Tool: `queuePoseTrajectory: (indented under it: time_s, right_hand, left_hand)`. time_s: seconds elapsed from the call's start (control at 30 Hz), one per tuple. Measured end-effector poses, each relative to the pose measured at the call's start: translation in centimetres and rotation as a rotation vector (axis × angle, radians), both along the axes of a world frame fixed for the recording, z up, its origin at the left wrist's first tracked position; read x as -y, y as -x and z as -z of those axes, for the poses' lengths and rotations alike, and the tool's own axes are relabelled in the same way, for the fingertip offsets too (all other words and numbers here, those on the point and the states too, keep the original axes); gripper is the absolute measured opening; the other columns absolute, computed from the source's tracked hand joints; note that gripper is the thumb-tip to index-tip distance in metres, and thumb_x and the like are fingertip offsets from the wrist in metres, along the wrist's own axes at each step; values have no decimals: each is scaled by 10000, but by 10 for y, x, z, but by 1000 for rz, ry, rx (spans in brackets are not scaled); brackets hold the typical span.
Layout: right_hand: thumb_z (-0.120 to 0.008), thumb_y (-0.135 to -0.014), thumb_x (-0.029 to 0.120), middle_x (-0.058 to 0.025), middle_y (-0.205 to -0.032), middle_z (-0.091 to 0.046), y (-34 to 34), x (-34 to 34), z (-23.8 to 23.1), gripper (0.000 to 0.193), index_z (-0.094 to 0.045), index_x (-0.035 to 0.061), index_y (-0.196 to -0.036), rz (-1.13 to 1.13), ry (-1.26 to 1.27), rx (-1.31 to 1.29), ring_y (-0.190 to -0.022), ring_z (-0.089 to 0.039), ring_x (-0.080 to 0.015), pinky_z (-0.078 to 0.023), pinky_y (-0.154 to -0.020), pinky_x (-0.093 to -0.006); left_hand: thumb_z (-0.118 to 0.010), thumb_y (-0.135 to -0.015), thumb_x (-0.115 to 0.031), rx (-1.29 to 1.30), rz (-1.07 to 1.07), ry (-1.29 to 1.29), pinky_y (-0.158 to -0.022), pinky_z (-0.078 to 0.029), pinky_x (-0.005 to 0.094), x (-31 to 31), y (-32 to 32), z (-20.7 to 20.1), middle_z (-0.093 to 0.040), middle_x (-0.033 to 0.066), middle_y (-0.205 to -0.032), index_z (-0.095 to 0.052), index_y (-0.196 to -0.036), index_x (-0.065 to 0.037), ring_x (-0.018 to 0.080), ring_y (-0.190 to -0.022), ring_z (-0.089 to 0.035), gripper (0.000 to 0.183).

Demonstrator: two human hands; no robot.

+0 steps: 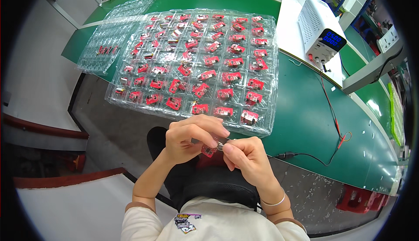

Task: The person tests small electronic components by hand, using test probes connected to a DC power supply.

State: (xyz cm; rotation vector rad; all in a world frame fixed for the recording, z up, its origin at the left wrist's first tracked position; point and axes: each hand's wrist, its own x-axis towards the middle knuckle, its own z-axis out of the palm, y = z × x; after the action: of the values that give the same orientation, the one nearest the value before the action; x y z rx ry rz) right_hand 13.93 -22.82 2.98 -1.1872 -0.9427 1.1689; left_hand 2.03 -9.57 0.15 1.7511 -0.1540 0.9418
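Observation:
Above my lap, just off the table's near edge, my left hand (188, 137) pinches a small red circuit board (208, 150) between thumb and fingers. Closed beside it, my right hand (249, 159) grips a thin cable end that meets the board's right side. What exactly its fingertips hold is partly hidden. A black cable (301, 154) with an inline connector runs from behind my right hand onto the table. Just beyond both hands lies a clear plastic tray (274, 73), its compartments holding many similar red boards.
On the green table (301, 132), another clear tray (98, 40) with a few red pieces lies at the far left. A white bench power supply (312, 25) with a lit blue display stands on a white board at the far right. Red clip leads (337, 127) trail from it to the cable.

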Motion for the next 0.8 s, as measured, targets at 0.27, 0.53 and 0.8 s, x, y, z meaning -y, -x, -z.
queuePoseTrajectory:
  time_s: [0.27,0.53,0.8]
  right_hand:
    - [-488,-880,177,0,-490,-478,-2,2,-1,362,-522,-5,-569,-8,-7,6,-465,-369,-48,-294,-441,-235]
    - [-489,-885,179,0,-492,-479,-5,0,3,359,-528,-3,-578,2,9,13,-466,-371,-48,-299,-442,-232]
    - [-498,-897,190,-10,-485,-465,1,-2,9,349,-540,2,-606,64,9,47,-461,-364,-45,-291,-434,-233]
  left_hand:
    - [-683,-647,59,0,-46,-45,-869,-456,463,2,0,2,-663,137,-895,-588,-790,-59,240,-842,-639,209]
    - [-678,-653,46,-16,-58,-67,-898,-426,474,0,-2,0,-669,121,-904,-584,-795,-83,246,-845,-639,214]
    - [-651,-768,-28,-100,-269,-364,-828,-478,440,4,1,-8,-667,158,-886,-523,-811,-81,271,-833,-655,145]
